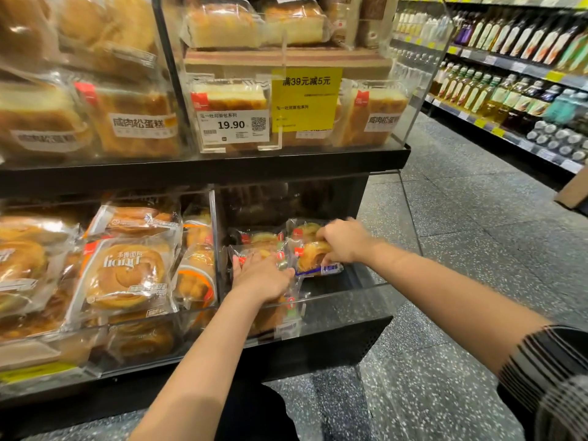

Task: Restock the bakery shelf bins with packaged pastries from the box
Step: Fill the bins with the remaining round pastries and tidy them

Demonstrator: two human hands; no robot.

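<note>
Both hands reach into the lower right shelf bin (346, 294), a clear-fronted compartment. My right hand (345, 241) grips a clear-wrapped golden pastry pack (310, 257) with a blue and white label, held at the bin's right side. My left hand (262, 276) lies flat, fingers straight, pressing on another pastry pack (254, 246) in the bin's left half. More packs of the same kind lie behind and under them. The box is not in view.
The neighbouring bin on the left holds round swirl bread packs (127, 275). The shelf above carries packaged cake loaves, a price tag (234, 125) and a yellow promotion sign (305, 100). An aisle of speckled floor runs right, lined by bottle shelves (509, 74).
</note>
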